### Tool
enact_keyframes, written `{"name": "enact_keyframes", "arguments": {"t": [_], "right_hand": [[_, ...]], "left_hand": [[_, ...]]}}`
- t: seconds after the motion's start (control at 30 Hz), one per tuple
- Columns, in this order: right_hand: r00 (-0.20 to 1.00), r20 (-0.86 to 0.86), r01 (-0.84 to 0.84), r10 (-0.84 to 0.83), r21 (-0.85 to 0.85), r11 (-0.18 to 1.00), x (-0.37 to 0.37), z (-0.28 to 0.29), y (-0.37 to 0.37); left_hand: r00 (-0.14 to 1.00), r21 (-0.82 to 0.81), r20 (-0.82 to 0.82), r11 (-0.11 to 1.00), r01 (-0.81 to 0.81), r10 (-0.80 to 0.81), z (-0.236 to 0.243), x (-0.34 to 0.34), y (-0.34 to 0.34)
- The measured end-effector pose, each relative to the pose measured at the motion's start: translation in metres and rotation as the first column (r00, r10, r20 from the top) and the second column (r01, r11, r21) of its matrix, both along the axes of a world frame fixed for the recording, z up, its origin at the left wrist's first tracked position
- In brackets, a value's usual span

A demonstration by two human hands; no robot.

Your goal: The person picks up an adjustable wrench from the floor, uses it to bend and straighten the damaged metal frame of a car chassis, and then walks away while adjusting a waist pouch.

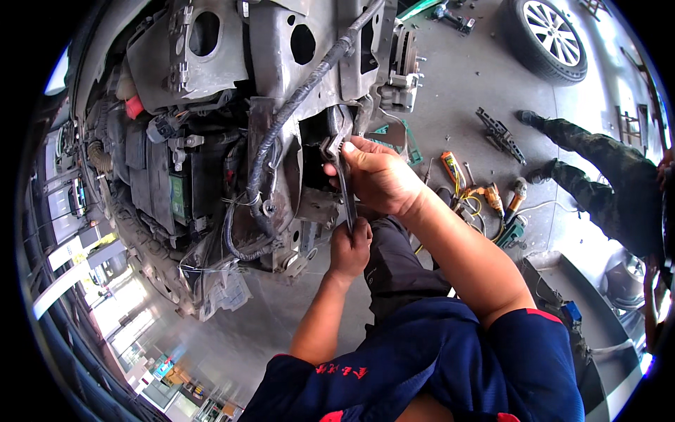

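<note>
A dark metal adjustable wrench stands nearly upright in the opening of the stripped car frame. Its head lies against a bent grey metal piece at the opening's upper edge. Low on its handle, my left hand is closed round the end. My right hand is closed at the wrench head, thumb on top and fingers curled behind it. The fingertips on the far side are partly hidden.
A thick wrapped cable runs across the frame left of my hands. A battery sits in the engine bay. Power tools lie on the floor at right, near a scissor jack, a wheel and another person's legs.
</note>
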State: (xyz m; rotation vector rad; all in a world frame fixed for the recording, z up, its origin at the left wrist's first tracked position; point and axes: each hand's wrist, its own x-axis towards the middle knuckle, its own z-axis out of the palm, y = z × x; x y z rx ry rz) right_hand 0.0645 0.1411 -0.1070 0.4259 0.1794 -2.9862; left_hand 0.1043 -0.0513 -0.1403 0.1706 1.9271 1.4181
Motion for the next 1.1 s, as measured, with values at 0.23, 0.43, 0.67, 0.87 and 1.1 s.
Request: {"name": "enact_keyframes", "arguments": {"t": [0.23,0.43,0.67,0.87,1.1], "right_hand": [[0.994,-0.057,-0.091,0.088,-0.036,0.995,-0.003,-0.004,0.007],[0.996,-0.064,-0.066,0.066,0.007,0.998,-0.005,-0.009,-0.001],[0.997,0.052,-0.053,0.051,0.052,0.997,-0.003,0.004,-0.005],[0.997,0.069,-0.041,0.033,0.12,0.992,-0.002,0.019,-0.008],[0.986,0.159,-0.054,0.044,0.059,0.997,0.0,0.036,-0.011]], "left_hand": [[0.995,0.006,0.098,1.0,-0.009,0.008,-0.001,-0.005,0.001],[0.998,-0.01,0.069,1.0,-0.009,0.01,-0.003,-0.004,0.006],[0.995,-0.013,0.096,1.0,-0.019,0.02,0.009,-0.002,0.01],[0.982,-0.032,0.186,0.999,0.041,-0.034,0.038,-0.001,0.003],[0.945,-0.032,0.327,0.999,0.027,-0.015,0.081,-0.002,0.005]]}}
